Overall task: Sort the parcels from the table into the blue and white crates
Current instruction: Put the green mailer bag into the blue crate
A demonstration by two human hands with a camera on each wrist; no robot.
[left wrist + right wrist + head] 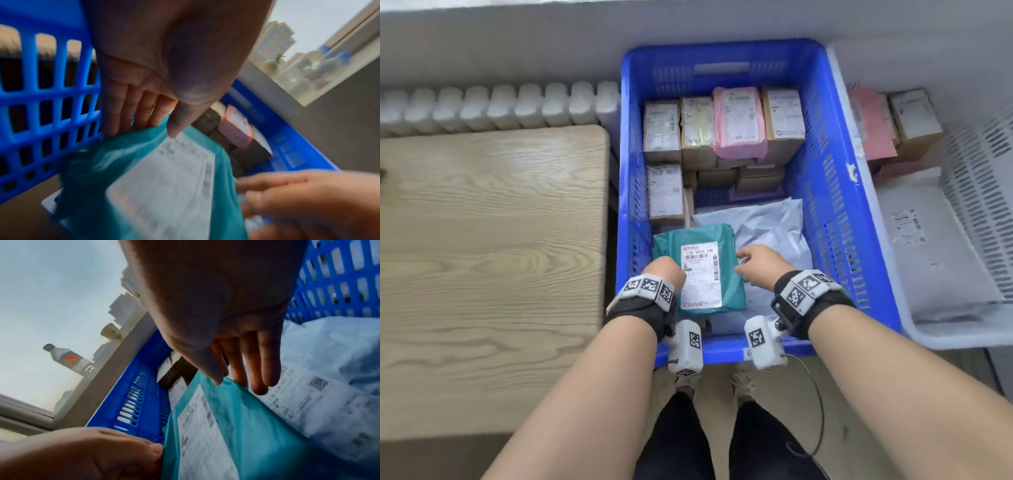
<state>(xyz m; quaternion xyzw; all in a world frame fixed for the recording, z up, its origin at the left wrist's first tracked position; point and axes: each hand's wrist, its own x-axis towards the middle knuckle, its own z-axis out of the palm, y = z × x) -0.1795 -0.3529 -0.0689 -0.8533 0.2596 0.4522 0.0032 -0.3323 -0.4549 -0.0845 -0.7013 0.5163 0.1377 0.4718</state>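
Pinching a teal parcel (700, 272) inside the box-filled blue crate (722, 51) are left fingers (115, 113); right fingers (269, 361) lie straight.

The left hand (667, 270) grips the teal parcel (729, 284); its fingertips are hidden under the parcel's left edge. The grey mailer (767, 222) beneath the grip is largely covered. In the left wrist view the label (164, 186) is blurred unreadable, and the right hand (308, 194) is blurred and cut off at the edge.

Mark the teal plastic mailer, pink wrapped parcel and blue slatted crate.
teal plastic mailer (700, 270), head view, its white label
pink wrapped parcel (739, 121), head view, its label
blue slatted crate (822, 192), head view, right wall
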